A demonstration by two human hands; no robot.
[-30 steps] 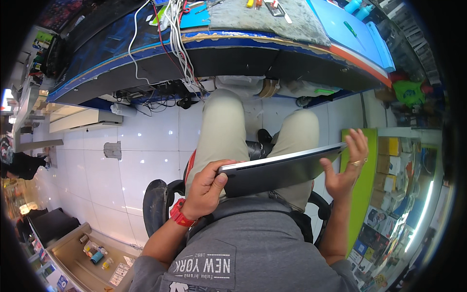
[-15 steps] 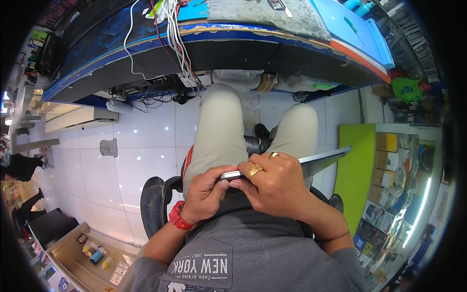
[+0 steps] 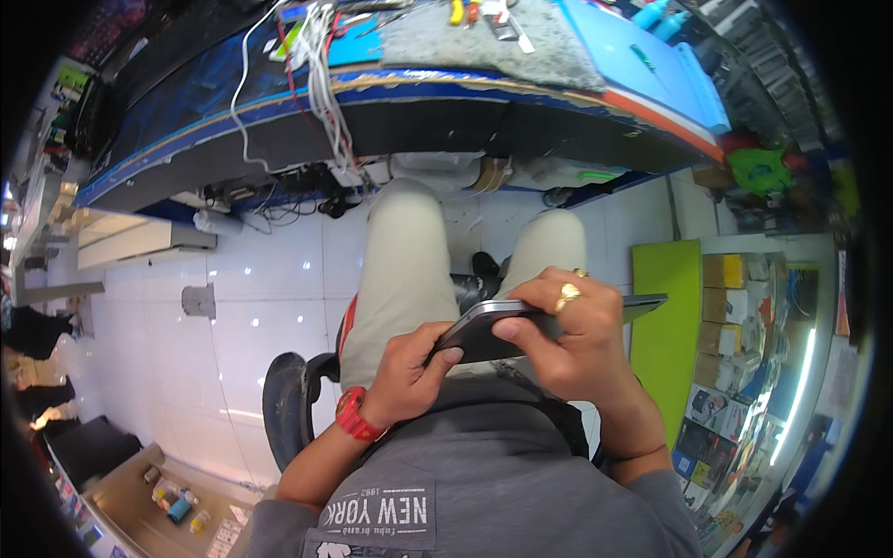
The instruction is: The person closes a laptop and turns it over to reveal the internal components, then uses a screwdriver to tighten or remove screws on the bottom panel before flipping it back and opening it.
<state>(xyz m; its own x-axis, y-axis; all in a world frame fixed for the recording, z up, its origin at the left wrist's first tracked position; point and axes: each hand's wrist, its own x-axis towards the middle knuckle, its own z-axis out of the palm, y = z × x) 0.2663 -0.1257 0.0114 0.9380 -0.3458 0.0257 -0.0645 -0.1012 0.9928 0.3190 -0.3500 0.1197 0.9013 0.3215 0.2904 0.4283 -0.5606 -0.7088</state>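
A thin, flat device with a dark face and a silver edge (image 3: 484, 337), like a tablet, is held tilted over my lap. My left hand (image 3: 416, 370) pinches its left end, thumb on the dark face. From the other side my right hand (image 3: 567, 339), with gold rings on it, grips the upper edge between thumb and bent fingers. Past the right hand a thin flat end (image 3: 644, 303) sticks out; whether it belongs to the same slab is hidden by the hand. A red watch (image 3: 355, 416) is on my left wrist.
Ahead stands a workbench (image 3: 419, 121) with a grey mat (image 3: 493, 46), small tools and a blue mat (image 3: 633, 70). White cables (image 3: 326, 93) hang over its edge. A green panel (image 3: 665, 344) and glass case (image 3: 744, 372) stand right; a chair armrest (image 3: 286, 400) is left.
The device has tipped so that its dark face shows more. My right hand has moved right and slightly up, farther from the left. The whole view has shifted a little.
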